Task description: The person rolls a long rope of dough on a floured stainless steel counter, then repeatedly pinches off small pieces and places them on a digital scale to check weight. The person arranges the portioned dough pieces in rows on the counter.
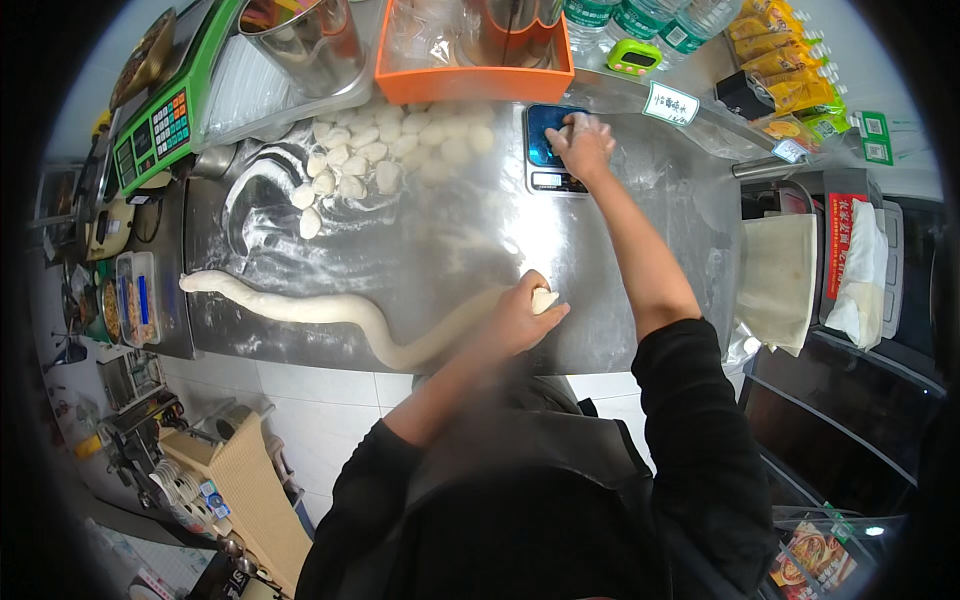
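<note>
A long rope of dough (pixel 322 307) winds over the steel worktop (pixel 652 217), its right end in my left hand (pixel 521 319), where a torn dough tip shows between thumb and fingers. My right hand (pixel 583 144) is over the blue platform of a small digital kitchen scale (pixel 541 142), fingers bent downward; whether a dough piece lies under them is hidden. Many flattened dough pieces (pixel 364 146) lie in a cluster at the back left of the worktop, beside streaks of white flour (pixel 259 176). A blurry patch veils part of the cluster and the rope.
Along the back stand a green price scale (pixel 161 112), a steel container (pixel 304 49), an orange bin (pixel 476 84), water bottles (pixel 637 19) and a green timer (pixel 634 57). A lidded plastic box (pixel 137 298) is at the left, a cloth-covered container (pixel 776 281) at the right.
</note>
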`<state>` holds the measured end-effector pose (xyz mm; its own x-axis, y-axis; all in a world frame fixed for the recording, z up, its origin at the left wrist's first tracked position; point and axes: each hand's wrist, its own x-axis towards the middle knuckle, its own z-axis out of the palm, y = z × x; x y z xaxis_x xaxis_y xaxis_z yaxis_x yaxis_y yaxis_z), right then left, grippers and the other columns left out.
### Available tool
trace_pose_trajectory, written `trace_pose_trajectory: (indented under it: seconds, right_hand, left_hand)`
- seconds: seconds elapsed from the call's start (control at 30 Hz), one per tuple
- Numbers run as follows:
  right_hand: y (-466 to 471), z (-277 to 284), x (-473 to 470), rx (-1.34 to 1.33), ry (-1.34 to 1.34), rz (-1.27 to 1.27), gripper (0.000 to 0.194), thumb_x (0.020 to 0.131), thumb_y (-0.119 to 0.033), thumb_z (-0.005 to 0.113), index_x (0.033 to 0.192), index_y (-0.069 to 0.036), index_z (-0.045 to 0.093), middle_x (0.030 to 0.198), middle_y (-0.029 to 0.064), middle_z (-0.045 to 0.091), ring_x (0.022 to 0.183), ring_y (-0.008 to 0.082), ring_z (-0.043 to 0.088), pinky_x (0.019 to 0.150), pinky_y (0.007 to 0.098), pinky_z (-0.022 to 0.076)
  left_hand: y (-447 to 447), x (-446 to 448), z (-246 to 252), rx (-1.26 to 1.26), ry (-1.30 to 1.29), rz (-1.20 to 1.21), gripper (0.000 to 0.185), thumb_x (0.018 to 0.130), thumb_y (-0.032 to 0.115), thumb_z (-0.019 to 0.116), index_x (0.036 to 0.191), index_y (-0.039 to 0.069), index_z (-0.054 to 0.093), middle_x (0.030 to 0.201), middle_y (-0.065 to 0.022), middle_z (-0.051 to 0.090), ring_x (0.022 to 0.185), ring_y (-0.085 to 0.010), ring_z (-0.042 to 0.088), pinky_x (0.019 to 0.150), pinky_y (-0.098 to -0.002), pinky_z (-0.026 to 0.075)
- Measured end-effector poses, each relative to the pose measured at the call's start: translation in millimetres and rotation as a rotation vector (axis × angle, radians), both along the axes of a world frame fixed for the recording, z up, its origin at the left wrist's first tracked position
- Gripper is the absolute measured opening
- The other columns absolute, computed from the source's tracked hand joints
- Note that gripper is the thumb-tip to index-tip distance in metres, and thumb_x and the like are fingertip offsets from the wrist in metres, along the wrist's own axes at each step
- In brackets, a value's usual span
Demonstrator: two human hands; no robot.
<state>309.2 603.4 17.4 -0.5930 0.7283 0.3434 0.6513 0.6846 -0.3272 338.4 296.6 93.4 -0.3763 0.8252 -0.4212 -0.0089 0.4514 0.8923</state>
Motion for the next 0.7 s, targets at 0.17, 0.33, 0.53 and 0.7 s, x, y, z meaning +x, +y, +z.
trace_pose_trajectory:
  seconds: [0.17,0.33,0.53,0.7]
  right_hand:
    - [-46,43,60,-0.541,0.137,0.152,0.036,0.096,-0.036,0.064,0.113,-0.004,0.066,0.106,0.0114,0.069,0.098,0.0262,0.063,0.089,0.0412,0.0486]
    - [-140,85,127,-1.275,-0.044,0.579,0.038,0.098,-0.026,0.066,0.129,-0.005,0.063,0.125,0.0094,0.067,0.109,0.0192,0.063,0.091,0.0338,0.0525]
    - [-151,100,139,-1.264,0.032,0.434,0.035,0.087,-0.020,0.077,0.117,-0.004,0.067,0.112,0.0072,0.067,0.094,0.0161,0.063,0.086,0.0338,0.0526]
    - [-123,97,146,-1.347,0.025,0.560,0.023,0.091,-0.013,0.074,0.111,-0.005,0.068,0.103,0.0010,0.068,0.090,0.0094,0.061,0.080,0.0274,0.0511]
  left_hand:
    - [0,-5,-21,0.024,-0.003,0.127,0.085,0.077,0.023,0.085,0.143,0.008,0.034,0.114,-0.0147,0.058,0.096,-0.0229,0.061,0.084,-0.0379,0.052]
    - [18,-11,-33,0.200,0.209,0.085,0.108,0.075,0.021,0.087,0.155,-0.001,0.017,0.129,-0.0195,0.051,0.116,-0.0286,0.056,0.099,-0.0411,0.048]
    - [28,-7,-26,0.344,-0.103,0.004,0.097,0.076,0.016,0.086,0.152,0.001,0.028,0.132,-0.0180,0.052,0.120,-0.0258,0.056,0.101,-0.0394,0.047]
    - [25,-2,-33,0.212,-0.341,-0.199,0.050,0.081,0.013,0.080,0.125,0.002,0.057,0.109,-0.0068,0.064,0.098,-0.0147,0.062,0.085,-0.0323,0.052]
